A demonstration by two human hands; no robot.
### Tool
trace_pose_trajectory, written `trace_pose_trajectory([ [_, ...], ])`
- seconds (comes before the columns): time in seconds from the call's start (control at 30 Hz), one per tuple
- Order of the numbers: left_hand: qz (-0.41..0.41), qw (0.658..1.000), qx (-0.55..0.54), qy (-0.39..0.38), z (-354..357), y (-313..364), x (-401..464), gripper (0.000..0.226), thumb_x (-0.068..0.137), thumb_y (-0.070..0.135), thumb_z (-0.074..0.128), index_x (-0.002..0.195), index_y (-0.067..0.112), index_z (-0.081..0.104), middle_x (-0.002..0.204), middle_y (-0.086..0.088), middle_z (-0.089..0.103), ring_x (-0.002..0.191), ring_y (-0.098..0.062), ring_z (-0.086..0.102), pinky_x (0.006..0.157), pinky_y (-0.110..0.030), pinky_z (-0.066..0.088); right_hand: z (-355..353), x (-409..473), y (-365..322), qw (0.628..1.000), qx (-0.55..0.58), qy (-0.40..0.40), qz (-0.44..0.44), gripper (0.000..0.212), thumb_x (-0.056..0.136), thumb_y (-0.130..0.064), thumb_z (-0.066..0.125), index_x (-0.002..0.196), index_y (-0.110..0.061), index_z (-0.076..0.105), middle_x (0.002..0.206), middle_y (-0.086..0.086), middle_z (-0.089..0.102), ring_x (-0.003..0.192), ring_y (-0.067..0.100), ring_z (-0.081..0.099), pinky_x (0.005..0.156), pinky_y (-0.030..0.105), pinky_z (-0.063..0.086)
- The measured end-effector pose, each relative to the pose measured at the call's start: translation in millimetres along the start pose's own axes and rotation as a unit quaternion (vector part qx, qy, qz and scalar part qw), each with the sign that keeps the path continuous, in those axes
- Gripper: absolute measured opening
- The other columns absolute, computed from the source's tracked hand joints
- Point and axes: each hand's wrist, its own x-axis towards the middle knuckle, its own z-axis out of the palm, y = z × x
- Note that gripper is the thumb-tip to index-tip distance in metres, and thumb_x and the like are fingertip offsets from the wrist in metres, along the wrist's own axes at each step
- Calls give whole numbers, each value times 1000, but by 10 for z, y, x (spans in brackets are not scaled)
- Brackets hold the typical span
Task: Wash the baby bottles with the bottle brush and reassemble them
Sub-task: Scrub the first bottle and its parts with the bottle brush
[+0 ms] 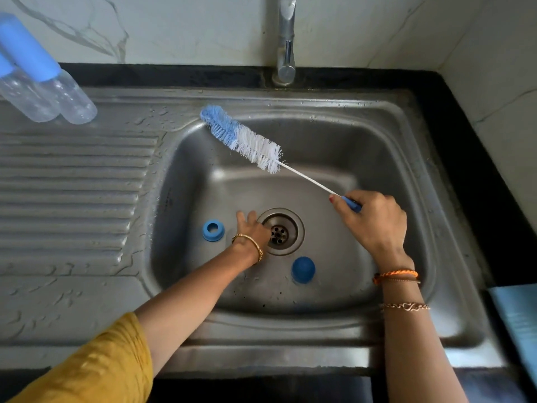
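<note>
A stainless steel sink (386,135) with a ribbed draining board (72,184) on its left fills most of the view, set into a black tabletop (465,117); its metal is beaded with water drops. A chrome tap (286,39) stands at the back edge, in front of a pale marbled wall.

Two baby bottles (43,80) stand side by side at the far left corner of the draining board, touching each other. Both have clear, wet bodies and tall light-blue caps. No brand, label or scale marking can be read on them.

The bottle brush (241,138) slants across the basin in the air: a bristle head, blue at the tip and white behind, on a thin white twisted stem ending in a blue handle. The right hand (374,219) grips that handle, fingers curled round it, above the right side of the basin.

The left hand (252,225) reaches down to the basin floor beside the round drain (280,231), fingers stretched forward and holding nothing that can be seen.

A blue dome-shaped cap (303,269) lies on the basin floor in front of the drain. A blue screw ring (213,230) with a round hole lies just left of the left hand, apart from it.
</note>
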Motion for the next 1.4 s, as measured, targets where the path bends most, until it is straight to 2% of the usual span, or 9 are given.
trace_pose_trajectory([
  [0.23,20,1000,-10,-2,-56,-28,-26,35,92,24,52,126,16,46,113,-5,59,122,-28,35,106,-54,16,11,7,18,1000,-1,11,-12,34,89,-45,53,80,-16,68,64,-2,52,67,23,56,58,25,32],
  [0.37,26,978,-188,85,-135,-38,-69,33,84,23,55,117,21,52,107,-1,59,117,-22,38,103,-41,21,4,9,24,1000,9,21,-12,34,89,-44,54,80,-15,68,64,-1,54,64,20,52,59,26,33],
  [0.6,-38,692,-646,321,-463,-325,-302,51,55,-2,79,95,14,52,82,-2,61,63,-2,61,62,-12,44,-42,-2,-1,996,62,54,-24,34,88,-44,56,78,-14,68,64,3,57,68,26,57,59,26,32],
  [0.73,-101,568,-726,375,-704,-828,-420,43,57,2,82,82,22,54,77,1,62,59,7,57,63,-10,46,-46,-12,10,992,95,77,-33,33,87,-43,57,82,-13,70,73,10,66,77,33,60,62,29,36],
  [0.83,-98,482,-775,396,-801,-1264,-527,33,71,-8,72,103,-5,61,75,2,68,69,-4,62,66,-16,53,-35,-18,12,991,90,96,-36,33,87,-43,58,86,-13,71,77,14,68,81,38,61,64,32,38],
  [0.97,-91,378,-834,391,-933,-1647,-730,36,84,-8,59,118,4,54,66,11,68,55,4,62,63,-12,54,-35,-45,17,989,87,108,-49,29,86,-40,61,84,-13,72,72,15,67,78,38,61,62,31,37],
  [1.07,-71,350,-854,378,-966,-1863,-846,23,84,-7,58,103,6,62,84,2,64,62,0,66,67,-16,55,-39,-76,-6,986,94,120,-72,26,83,-36,65,80,-12,73,70,15,68,75,38,63,64,35,43],
  [1.17,-52,343,-860,373,-998,-1975,-904,18,87,-5,56,87,12,61,64,9,69,59,-1,65,64,-17,55,-28,-105,-41,981,94,135,-98,23,82,-31,69,75,-10,73,64,14,67,68,37,63,61,35,45],
  [1.4,-83,302,-859,404,-1117,-1990,-892,11,93,10,53,103,10,55,84,-4,60,77,-13,60,67,-21,56,-20,-125,-16,960,111,216,-137,48,77,-53,49,66,-12,72,50,10,61,49,31,59,51,30,45],
])
